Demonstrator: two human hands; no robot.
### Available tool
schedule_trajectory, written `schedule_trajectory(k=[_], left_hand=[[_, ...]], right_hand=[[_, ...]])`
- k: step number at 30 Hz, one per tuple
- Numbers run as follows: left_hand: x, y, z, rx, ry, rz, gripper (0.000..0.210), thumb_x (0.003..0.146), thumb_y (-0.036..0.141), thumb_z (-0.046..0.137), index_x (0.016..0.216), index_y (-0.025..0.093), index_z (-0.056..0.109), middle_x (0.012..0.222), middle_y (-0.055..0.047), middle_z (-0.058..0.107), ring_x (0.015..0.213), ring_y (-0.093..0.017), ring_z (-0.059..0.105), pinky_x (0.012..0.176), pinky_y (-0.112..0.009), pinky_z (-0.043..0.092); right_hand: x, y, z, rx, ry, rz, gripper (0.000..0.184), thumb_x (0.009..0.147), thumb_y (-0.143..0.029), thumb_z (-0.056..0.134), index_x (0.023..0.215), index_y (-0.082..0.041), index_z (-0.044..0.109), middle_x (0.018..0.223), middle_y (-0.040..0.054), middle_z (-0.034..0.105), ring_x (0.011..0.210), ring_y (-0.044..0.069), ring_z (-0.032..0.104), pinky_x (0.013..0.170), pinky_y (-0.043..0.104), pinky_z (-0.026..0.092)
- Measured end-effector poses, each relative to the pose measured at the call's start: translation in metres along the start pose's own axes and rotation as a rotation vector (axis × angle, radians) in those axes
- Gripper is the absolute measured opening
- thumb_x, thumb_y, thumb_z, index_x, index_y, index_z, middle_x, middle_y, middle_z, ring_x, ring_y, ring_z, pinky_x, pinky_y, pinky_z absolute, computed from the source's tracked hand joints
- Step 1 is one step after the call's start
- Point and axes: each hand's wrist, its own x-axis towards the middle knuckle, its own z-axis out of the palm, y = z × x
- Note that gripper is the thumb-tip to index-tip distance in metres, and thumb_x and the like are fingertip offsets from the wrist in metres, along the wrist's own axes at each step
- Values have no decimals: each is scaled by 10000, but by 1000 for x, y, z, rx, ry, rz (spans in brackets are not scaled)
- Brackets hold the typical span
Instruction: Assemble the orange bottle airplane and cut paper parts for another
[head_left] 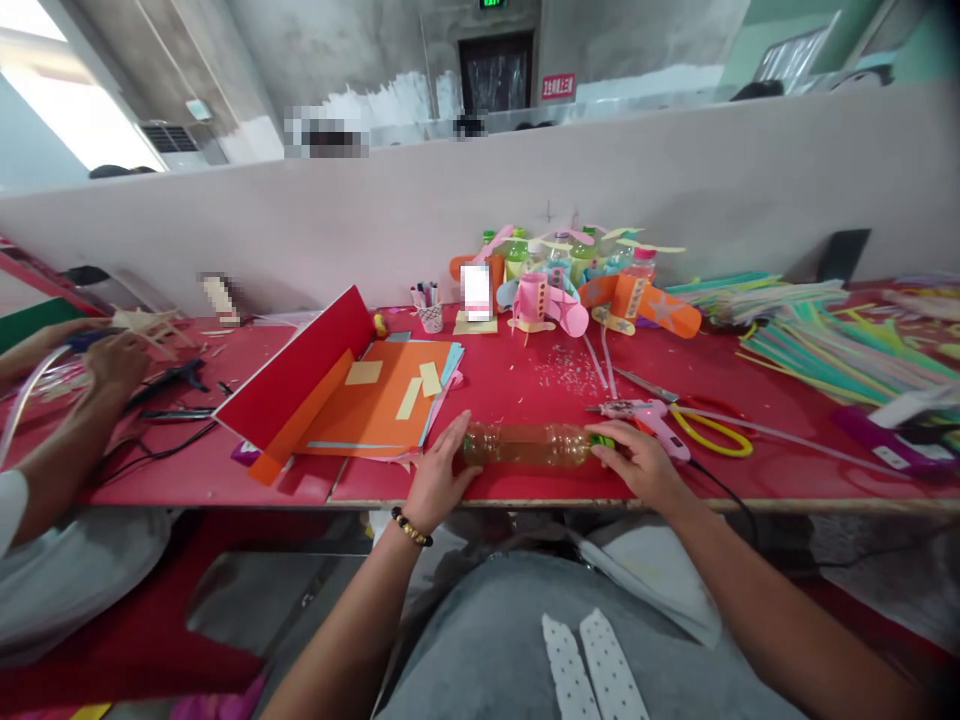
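- While two hands hold it from its ends, a clear bottle (529, 445) lies on its side by the front edge of the red worktop (499, 375), roughly parallel to that edge.
- Curled against the bottle's base end, the left hand (441, 475) has thumb and fingers spread around it; a beaded bracelet (412, 527) circles the wrist.
- The right hand (637, 462) grips the other end, its fingertips on the green cap (601, 441).
- Just beyond the right hand lies a pink glue gun (656, 418), with scissors (726, 440) right beside it, their yellow handle toward the front edge.
- Left of the left hand, orange sheets (375, 410) bear three pale paper pieces (409, 398); a red board (300, 370) leans along their left side.
- Toward the back edge stand a pen cup (431, 319) and a cluster of bottle models (532, 298) with propellers; farther right lie bundled straws (847, 350).
- Near the worktop's left end, a co-worker's hand (120, 360) touches a wooden frame (154, 330).
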Motion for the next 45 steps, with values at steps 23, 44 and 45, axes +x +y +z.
schedule_trajectory(k=[23, 44, 45], left_hand=[[-15, -56, -43, 562, 119, -256, 500, 859, 489, 532, 1201, 131, 599, 1247, -135, 626, 1187, -270, 543, 1046, -385, 393], [-11, -77, -60, 296, 534, -363, 234, 796, 392, 558, 826, 180, 652, 814, -62, 664, 748, -203, 613, 685, -288, 459], [-12, -77, -60, 260, 570, -374, 235, 786, 403, 573, 804, 179, 644, 783, -48, 651, 719, -191, 601, 673, -281, 452]], right_hand=[[-3, 6, 5, -247, 133, -62, 341, 838, -355, 628, 1137, -195, 595, 1081, 106, 695, 1019, 262, 653, 893, 412, 533], [-2, -1, 5, -252, 136, -85, 339, 841, -337, 617, 1149, -195, 604, 1094, 109, 699, 1008, 257, 663, 884, 410, 540], [-2, 0, 5, -255, 136, -85, 339, 842, -336, 616, 1150, -194, 603, 1097, 110, 699, 1013, 257, 662, 886, 411, 539]])
